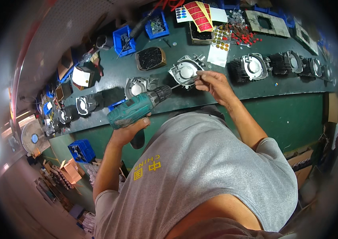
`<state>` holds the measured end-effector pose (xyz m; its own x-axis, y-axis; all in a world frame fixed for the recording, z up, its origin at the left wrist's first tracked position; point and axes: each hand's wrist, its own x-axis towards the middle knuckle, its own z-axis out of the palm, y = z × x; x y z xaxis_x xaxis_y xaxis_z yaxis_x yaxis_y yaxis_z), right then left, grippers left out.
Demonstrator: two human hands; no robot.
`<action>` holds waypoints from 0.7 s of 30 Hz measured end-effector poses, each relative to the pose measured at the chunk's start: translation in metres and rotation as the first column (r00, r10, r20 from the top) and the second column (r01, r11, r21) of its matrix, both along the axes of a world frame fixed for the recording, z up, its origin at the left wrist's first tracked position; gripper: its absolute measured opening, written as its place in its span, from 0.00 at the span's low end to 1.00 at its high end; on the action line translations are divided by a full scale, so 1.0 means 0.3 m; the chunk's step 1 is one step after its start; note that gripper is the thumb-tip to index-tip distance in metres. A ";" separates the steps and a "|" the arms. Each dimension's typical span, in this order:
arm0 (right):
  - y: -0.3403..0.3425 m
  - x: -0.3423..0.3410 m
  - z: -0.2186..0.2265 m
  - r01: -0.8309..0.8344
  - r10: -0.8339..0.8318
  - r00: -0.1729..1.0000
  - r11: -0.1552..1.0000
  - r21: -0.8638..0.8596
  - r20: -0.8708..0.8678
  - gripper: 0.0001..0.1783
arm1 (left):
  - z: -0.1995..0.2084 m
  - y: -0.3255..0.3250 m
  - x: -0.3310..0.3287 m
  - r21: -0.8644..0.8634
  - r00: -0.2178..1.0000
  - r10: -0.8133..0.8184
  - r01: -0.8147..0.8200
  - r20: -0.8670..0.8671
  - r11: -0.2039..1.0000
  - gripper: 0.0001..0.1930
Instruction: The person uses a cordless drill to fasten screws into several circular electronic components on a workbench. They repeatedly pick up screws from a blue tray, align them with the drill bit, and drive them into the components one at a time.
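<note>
A grey shirt [217, 167] filled the foreground, and above it the left hand [128, 132] was wrapped tight round the handle of a teal drill [137, 107]. The drill's bit pointed at a round metal cover [185, 71] on the green bench [256, 89]. Beside that cover, the right hand [213, 81] pinched the bit's tip.

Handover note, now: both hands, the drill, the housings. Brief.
Left hand: gripping the teal cordless drill, bit aimed right.
Right hand: pinching at the bit's tip, probably a screw, too small to tell.
Bit sits at the edge of the grey cover plate on the green bench.
More finned housings lined up right, others left.
Done: can't tell which are fastened.
Left: likely drive this one, check the rest.
</note>
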<state>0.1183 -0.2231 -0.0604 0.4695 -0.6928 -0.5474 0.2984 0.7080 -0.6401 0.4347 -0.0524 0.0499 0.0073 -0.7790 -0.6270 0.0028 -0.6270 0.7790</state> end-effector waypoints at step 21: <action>-0.194 0.136 -0.257 -0.088 -0.419 0.799 0.627 -0.774 -0.431 0.13 | -0.122 -0.168 -0.035 -0.179 0.977 -0.013 0.053 0.214 0.982 0.06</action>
